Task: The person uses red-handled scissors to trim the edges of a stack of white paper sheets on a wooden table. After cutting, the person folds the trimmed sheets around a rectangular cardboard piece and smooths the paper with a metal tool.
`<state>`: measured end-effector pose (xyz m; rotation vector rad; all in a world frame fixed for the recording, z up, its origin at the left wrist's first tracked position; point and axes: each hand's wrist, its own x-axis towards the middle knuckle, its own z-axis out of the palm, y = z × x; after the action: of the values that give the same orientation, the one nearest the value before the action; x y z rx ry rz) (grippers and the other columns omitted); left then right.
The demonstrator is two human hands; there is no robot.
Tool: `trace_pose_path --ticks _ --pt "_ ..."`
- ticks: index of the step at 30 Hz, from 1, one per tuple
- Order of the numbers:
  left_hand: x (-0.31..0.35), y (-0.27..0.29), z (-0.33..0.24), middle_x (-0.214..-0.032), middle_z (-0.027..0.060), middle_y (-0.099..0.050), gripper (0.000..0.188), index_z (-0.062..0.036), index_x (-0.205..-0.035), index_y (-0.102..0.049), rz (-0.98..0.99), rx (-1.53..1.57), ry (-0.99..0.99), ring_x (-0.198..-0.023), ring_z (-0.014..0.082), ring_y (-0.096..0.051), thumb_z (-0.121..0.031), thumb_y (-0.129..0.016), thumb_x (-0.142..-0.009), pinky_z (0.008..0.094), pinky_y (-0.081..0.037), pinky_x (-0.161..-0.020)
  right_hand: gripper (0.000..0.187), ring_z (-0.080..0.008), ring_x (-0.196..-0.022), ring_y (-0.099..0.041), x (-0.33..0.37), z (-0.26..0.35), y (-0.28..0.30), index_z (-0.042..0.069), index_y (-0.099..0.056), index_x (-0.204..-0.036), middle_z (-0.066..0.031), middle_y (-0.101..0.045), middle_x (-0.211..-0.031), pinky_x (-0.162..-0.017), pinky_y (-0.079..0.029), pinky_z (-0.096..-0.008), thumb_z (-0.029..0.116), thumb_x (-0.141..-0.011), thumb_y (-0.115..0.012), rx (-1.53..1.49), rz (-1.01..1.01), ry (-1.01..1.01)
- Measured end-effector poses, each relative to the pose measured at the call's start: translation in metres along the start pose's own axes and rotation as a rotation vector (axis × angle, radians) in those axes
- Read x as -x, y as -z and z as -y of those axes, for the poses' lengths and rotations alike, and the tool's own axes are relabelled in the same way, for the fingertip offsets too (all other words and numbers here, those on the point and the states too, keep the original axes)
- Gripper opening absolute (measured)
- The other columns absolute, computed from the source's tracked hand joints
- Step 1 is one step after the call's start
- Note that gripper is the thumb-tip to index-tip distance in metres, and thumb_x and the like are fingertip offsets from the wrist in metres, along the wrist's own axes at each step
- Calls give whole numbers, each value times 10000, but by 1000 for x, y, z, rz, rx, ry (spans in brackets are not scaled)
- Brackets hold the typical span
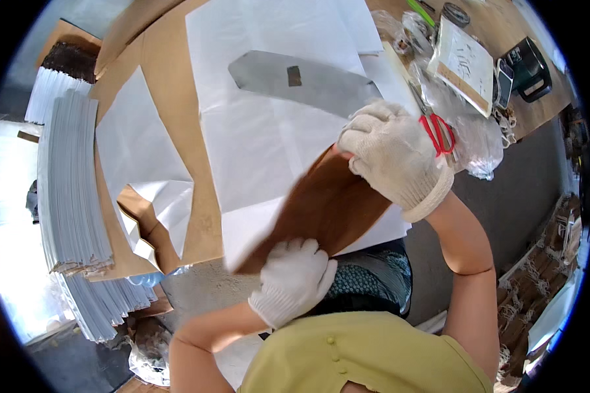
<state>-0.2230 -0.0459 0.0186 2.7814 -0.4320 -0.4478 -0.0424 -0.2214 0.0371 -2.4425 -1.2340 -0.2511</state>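
Note:
A brown paper piece (pixel 334 203) slants between my two hands above the table's near edge, its lower left end blurred by motion. White knitted gloves cover both hands. My right hand (pixel 393 154) grips its upper end, fingers curled over the edge. At the lower edge, my left hand (pixel 294 278) is closed on the paper, its fingertips partly hidden. Under the brown paper lie large white sheets (pixel 255 150). A flat grey template (pixel 328 85) with a small dark square rests on them, just beyond my right hand.
Left on the table is a white paper bag (pixel 134 131) with a folded brown end. Stacked white paper (pixel 72 177) stands at the far left. Red-handled scissors (pixel 437 134), plastic bags (pixel 475 141), a notepad (pixel 462 65), a phone (pixel 504 83) and a dark mug (pixel 528 69) crowd the right.

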Motion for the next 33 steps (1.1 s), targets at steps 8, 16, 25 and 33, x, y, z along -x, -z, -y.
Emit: trace_pose_path --ticks 8,16,25,33 --pt "-129 -5 14 -1087 142 -666 214 -85 -1080 -648 104 -222 -168 -986 302 -670 -173 -539 -919 429 -568 -794 205 -286 -993 -638 87 -72 -49 52 -699 -1024 -111 -697 -1090 -894 -486 -376 44 -832 -628 -116 -45 -379" --pt "-190 -73 42 -1150 154 -686 404 -95 -1164 -658 179 -5 -14 -1037 297 -693 -359 -659 -859 363 -569 -862 318 -339 -1192 -587 126 -42 -67 41 -675 -1191 -189 -643 -1213 -1080 -406 -410 76 -894 -567 -566 -163 -719" --pt "-204 48 126 -1109 44 -681 459 -6 -1271 -636 741 1030 171 -1030 163 -609 -274 -693 -903 301 -449 -967 503 -370 -1373 -457 129 -15 -96 79 -572 -1387 -195 -541 -1423 -1214 -228 -491 294 -932 -567 -245 -40 -470" --pt "-208 9 107 -781 140 -684 417 6 -1015 -715 183 278 97 -730 236 -660 -386 -610 -920 377 -526 -718 587 -358 -1437 -371 118 -1 -100 164 -560 -1404 -171 -423 -1534 -1213 -239 -503 368 -863 -660 44 123 -437"
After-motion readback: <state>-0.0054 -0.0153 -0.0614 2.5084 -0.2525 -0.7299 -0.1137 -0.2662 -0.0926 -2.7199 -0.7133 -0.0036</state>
